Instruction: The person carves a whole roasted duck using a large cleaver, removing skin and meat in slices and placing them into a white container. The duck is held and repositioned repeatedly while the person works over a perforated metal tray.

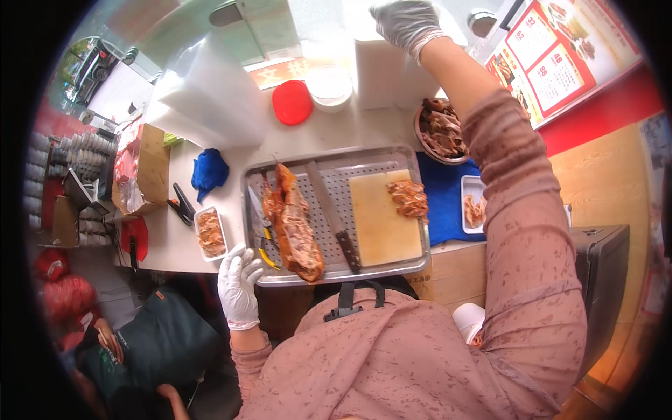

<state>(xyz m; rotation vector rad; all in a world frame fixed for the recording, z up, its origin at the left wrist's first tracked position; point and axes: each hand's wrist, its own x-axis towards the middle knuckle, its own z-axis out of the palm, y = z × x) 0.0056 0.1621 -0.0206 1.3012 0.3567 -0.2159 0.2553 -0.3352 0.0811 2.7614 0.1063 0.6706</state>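
My left hand, in a white glove, is at the near left corner of a perforated metal tray; its fingers are loosely curled and nothing shows in them. My right hand, also gloved, is stretched far forward over a white stack; glare hides what its fingers touch. On the tray lie scissors with yellow-and-black handles, a partly cut roast bird, a cleaver with a dark handle and a pale cutting board. Sliced meat sits on the board's right edge.
A white tray of sliced meat, black tongs and a blue cloth lie left. A bowl of meat pieces and another small white tray are right. Ahead stands a red lid. Another person is at lower left.
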